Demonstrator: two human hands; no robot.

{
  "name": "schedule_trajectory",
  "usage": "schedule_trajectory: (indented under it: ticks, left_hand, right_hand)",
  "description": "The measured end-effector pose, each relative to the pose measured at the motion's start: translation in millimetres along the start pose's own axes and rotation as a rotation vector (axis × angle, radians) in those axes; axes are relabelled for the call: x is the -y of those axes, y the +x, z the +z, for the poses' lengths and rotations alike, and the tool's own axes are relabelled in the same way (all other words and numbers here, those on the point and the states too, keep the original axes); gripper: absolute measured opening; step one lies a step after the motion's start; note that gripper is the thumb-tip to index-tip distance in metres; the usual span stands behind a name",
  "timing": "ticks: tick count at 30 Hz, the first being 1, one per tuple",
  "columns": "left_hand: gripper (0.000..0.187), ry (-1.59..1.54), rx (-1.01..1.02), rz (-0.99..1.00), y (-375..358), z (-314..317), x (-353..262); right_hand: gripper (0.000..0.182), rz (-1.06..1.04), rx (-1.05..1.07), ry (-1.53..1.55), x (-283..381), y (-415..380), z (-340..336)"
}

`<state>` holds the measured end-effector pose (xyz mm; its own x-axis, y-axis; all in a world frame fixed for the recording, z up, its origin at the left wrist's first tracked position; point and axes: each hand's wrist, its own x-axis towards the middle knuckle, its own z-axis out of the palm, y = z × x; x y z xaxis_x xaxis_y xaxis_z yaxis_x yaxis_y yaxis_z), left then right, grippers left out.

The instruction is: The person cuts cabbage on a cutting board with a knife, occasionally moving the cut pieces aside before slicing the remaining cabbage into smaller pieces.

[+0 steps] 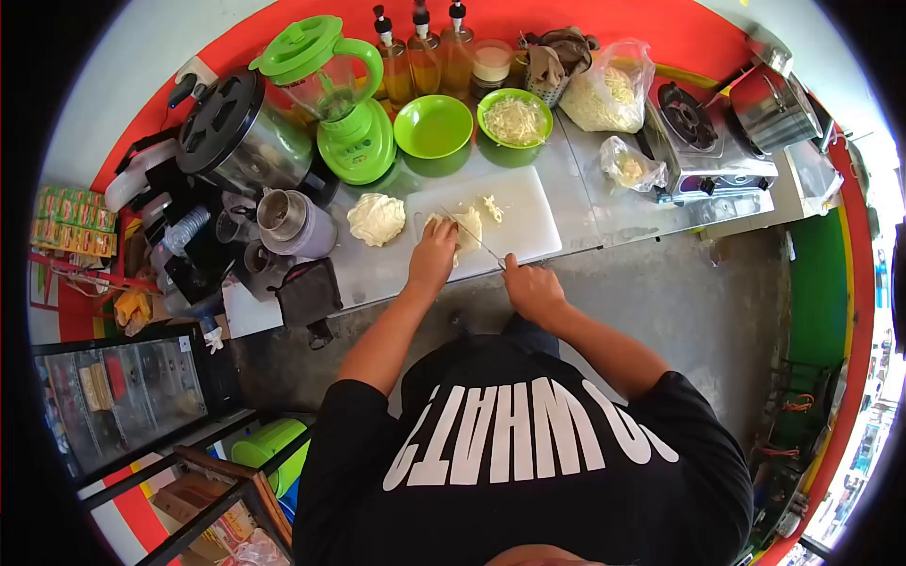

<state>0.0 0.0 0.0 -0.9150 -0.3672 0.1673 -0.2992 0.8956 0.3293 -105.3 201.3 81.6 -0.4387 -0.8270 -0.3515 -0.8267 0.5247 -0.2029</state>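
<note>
On the white cutting board [533, 212] lies a flat piece of pale cabbage [469, 226], with small cut shreds [493, 208] beside it. My left hand [434, 253] presses down on the cabbage with its fingers curled together. In my right hand [534, 291], wrapped round the handle, is a knife [485, 247] whose thin blade slants across the cabbage close to the left fingertips. A larger chunk of cabbage [377, 219] sits on the metal counter to the left of the board. Shredded cabbage fills a green bowl [515, 140] behind the board.
Another green bowl [433, 160] stands beside a green blender [357, 141]. Pump bottles [425, 66] line the wall. Bagged shreds [609, 94], a small bag [630, 168] and a gas stove [717, 160] are to the right. A metal-topped jug [300, 226] stands left.
</note>
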Motion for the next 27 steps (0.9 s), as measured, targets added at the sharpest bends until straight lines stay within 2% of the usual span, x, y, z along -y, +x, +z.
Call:
schedule_trajectory:
  ticks: [3, 5, 9, 11, 15, 21, 23, 27]
  left_hand:
    - [0.044, 0.003, -0.054, 0.010, 3, 5, -1]
    - [0.043, -0.005, -0.051, -0.009, 2, 3, -2]
    - [0.043, -0.023, -0.054, -0.020, 1, 4, -2]
    - [0.042, -0.019, -0.011, -0.024, 1, 4, 0]
    - [0.042, -0.042, -0.056, -0.042, 1, 0, -5]
    - [0.044, -0.105, -0.111, -0.149, -6, -7, -12]
    - [0.045, -0.097, -0.133, -0.214, -11, -12, -10]
    - [0.046, 0.022, -0.175, -0.215, -17, -19, -1]
  right_hand:
    - [0.026, 0.001, -0.019, -0.058, -6, 6, 16]
    - [0.018, 0.049, -0.013, -0.061, -4, 8, 30]
    - [0.026, 0.053, -0.048, -0.056, -5, 14, 56]
    - [0.014, 0.107, -0.077, -0.065, 0, 21, 61]
    - [0.014, 0.095, -0.049, -0.043, 9, 43, 47]
    - [0.016, 0.066, -0.115, -0.007, 10, 46, 43]
    - [0.016, 0.057, -0.072, -0.042, 3, 38, 40]
    - [0.019, 0.041, 0.006, 0.004, -17, 30, 27]
